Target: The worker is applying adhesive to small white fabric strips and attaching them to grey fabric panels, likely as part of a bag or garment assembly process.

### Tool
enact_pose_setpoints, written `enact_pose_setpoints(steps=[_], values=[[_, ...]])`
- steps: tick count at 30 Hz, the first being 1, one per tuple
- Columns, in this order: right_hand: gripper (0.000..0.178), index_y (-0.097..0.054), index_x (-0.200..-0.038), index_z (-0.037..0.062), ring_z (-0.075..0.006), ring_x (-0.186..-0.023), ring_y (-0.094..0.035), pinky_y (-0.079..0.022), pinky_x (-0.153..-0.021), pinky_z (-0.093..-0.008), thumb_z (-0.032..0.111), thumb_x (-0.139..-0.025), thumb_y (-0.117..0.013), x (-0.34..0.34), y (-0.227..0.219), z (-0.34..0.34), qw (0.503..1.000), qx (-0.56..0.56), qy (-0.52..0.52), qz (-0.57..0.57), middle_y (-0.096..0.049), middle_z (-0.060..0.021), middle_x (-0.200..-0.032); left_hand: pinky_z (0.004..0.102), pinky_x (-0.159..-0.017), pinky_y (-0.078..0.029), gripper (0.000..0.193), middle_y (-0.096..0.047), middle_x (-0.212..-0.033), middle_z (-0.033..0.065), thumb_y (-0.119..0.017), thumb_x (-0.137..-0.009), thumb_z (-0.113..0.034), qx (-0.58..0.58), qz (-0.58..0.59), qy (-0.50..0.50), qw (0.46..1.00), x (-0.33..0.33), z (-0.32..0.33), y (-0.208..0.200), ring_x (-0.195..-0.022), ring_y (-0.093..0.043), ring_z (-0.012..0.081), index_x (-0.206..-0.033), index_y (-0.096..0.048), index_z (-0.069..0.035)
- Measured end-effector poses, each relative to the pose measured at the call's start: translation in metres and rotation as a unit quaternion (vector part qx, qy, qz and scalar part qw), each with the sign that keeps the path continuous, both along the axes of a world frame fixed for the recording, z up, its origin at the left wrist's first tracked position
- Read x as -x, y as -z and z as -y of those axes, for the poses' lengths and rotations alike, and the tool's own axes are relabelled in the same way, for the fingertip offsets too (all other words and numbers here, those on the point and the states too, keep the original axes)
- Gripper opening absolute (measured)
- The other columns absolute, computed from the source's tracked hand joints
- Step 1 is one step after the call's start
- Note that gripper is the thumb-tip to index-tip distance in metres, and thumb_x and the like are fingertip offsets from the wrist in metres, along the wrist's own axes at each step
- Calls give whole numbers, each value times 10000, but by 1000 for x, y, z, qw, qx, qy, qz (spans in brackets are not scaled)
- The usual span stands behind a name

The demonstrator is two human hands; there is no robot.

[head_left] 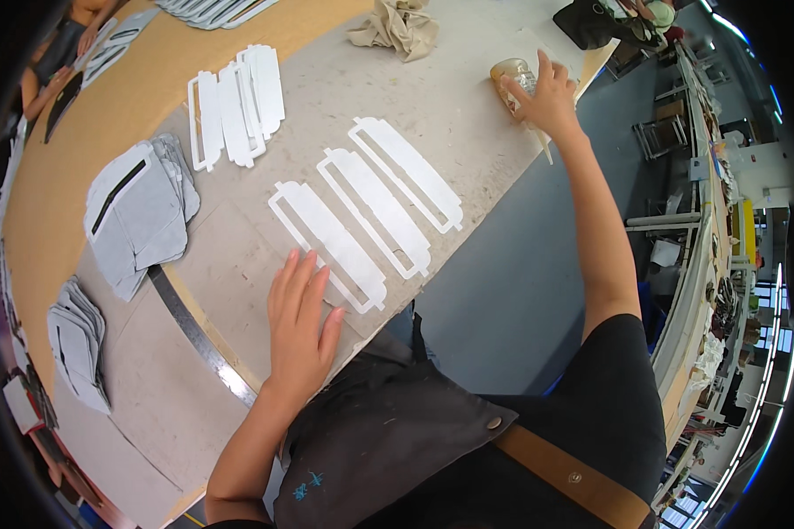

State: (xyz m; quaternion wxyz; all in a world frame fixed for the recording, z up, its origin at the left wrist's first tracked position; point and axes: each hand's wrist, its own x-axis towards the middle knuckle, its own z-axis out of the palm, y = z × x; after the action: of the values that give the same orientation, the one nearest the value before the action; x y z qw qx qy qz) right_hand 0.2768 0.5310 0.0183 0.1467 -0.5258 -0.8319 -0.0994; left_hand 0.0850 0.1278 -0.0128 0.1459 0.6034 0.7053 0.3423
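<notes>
And here's the left hand [298,331], open and flat, thumb out wide, fingertips over the rim of the nearest of three white cut-out pieces [340,238], perhaps to keep that thin shape from sliding. Those three lie slanted in a row along the near edge of the worktable [468,106], gaps between them, so each can presumably be reached without dragging its neighbour.

Over to the right hand [547,101]: fingers and thumb spread over a small jar [509,70] by the table's edge, well within arm's reach, with a pale stick [543,145] jutting out below. From here I can't tell whether the grip has closed on anything.

Farther back, overlapping white pieces [229,106] look bunched to save room. Leftward sit two grey piles [159,216], a metal strip [198,331] beside them; a crumpled cloth [397,31] lies at the far side.
</notes>
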Motion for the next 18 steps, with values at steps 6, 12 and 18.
enact_pose_setpoints(steps=[6,12,18], values=[[744,-384,-1387,-45,-296,-964,-658,-504,-901,-375,424,-881,-662,12,-11,6,892,300,58,-333,-651,-184,-1122,463,-1060,-344,335,-520,-1320,171,-614,-858,-35,-16,7,-68,998,8,20,6,-1298,-432,373,-1189,-596,12],[487,-477,-1257,13,-293,-1127,-592,-507,-974,-456,104,-847,-723,56,-27,-2,445,407,-149,-783,-585,-153,-1223,434,-964,-429,255,-574,-1177,162,-621,-836,9,-74,-18,-58,995,34,-6,-12,-1174,-519,366,-1090,-634,19],[490,-483,-1243,20,-262,-1132,-578,-511,-990,-441,54,-826,-737,89,-15,-21,443,289,-187,-828,-571,-119,-1203,420,-908,-456,217,-594,-1110,174,-617,-823,35,-137,-27,-27,990,65,-78,-21,-1073,-560,361,-1040,-632,39]])
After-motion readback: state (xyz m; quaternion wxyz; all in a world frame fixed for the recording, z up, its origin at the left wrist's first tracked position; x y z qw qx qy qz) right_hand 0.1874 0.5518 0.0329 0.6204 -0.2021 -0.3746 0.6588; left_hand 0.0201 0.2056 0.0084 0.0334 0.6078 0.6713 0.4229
